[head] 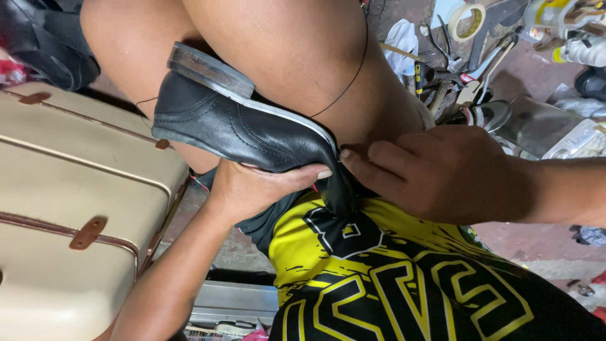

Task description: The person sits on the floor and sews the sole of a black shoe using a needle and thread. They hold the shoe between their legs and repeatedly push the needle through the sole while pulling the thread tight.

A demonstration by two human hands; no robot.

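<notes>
A black leather shoe (243, 123) lies on its side across the person's bare knees, its sole and low heel turned upward toward the legs and its toe wedged down into the lap. The left hand (252, 189) cups it from below, fingers curled along the upper, so that hand is closed around the shoe. The right hand (435, 170) presses at the toe end, its fingertips (363, 161) bunched together against the leather where a thin dark thread (353, 76) runs up over the thigh; whether those fingers pinch the thread itself cannot be told. The two hands sit close, almost touching at the toe.

Below the shoe spreads a yellow and black printed shirt (391, 271). To the left stands a cream suitcase (69, 208) with brown leather straps, just beside the left forearm. Behind the right hand, a cluttered floor (530, 69) of reddish tone carries scissors and pliers (467, 69), a roll of tape (466, 20), a crumpled white rag (403, 41) and a clear plastic box (549, 129). A metal tray edge (233, 302) shows under the left arm.
</notes>
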